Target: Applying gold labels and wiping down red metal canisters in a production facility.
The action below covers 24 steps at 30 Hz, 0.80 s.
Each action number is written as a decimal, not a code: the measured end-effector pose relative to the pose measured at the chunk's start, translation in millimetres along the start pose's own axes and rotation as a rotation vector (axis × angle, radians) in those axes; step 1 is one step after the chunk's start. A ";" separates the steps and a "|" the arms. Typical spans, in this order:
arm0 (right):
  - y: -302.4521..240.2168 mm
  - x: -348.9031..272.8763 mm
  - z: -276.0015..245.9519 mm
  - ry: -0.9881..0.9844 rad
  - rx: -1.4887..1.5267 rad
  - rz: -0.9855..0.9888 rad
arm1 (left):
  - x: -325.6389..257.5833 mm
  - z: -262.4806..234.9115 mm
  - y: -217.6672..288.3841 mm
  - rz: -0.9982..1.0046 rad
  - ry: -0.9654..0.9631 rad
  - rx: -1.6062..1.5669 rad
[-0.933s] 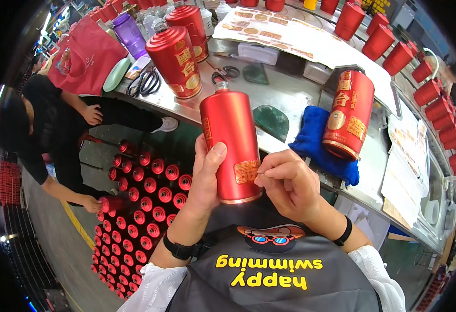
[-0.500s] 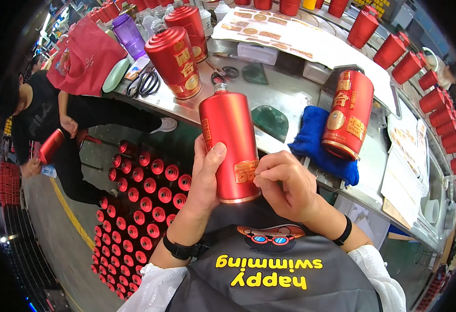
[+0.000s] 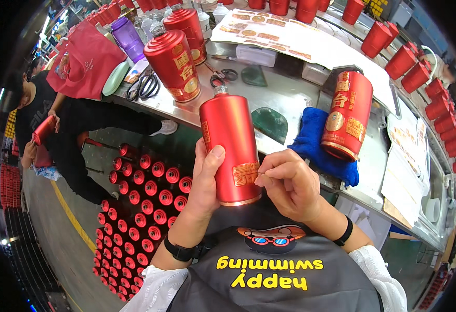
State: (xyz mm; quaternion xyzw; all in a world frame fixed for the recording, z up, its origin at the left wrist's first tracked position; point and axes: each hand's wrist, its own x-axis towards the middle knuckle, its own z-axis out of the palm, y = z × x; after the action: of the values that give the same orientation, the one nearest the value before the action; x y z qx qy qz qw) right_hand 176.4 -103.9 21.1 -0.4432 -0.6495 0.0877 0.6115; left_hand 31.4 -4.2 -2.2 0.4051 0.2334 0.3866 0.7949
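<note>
My left hand (image 3: 202, 179) is wrapped around a red bottle (image 3: 227, 132), thumb on its front, and keeps it nearly upright with the clear neck at the top. Low on its side sits a gold embossed label (image 3: 244, 174). At that label's right edge, the fingers of my right hand (image 3: 290, 190) are pinched together; a thin thing seems to show at the tips, too small to name. To the right, a labelled red bottle (image 3: 346, 114) rests on a blue cloth (image 3: 302, 145).
On the metal bench (image 3: 290, 91) lie black scissors (image 3: 143, 87), another pair of scissors (image 3: 223, 76), green plates (image 3: 269, 124) and label sheets (image 3: 269, 32). Two red bottles (image 3: 173, 65) stand at the back left. Many bottles (image 3: 147, 206) fill the lower left floor. A co-worker (image 3: 46, 112) holds a red bottle.
The bottle in my left hand has turned slightly, so its gold label sits a little further left. My right fingertips stay pinched beside the label. The co-worker's bottle has moved up.
</note>
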 end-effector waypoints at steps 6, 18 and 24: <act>3.0 -5.4 0.9 0.064 0.085 0.055 | 1.6 -3.1 -0.5 -0.024 -0.017 -0.029; 3.9 -12.0 4.0 0.067 0.214 0.109 | 2.1 -4.2 -0.9 -0.070 -0.081 -0.138; 1.5 -9.3 3.5 0.046 0.119 0.035 | 2.6 -8.4 -5.2 -0.053 -0.051 -0.090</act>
State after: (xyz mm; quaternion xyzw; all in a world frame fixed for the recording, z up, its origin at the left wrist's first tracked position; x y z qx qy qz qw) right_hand 172.8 -107.8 12.6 -0.4192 -0.6212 0.1265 0.6499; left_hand 29.4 -0.1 -11.3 0.3723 0.2059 0.3650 0.8281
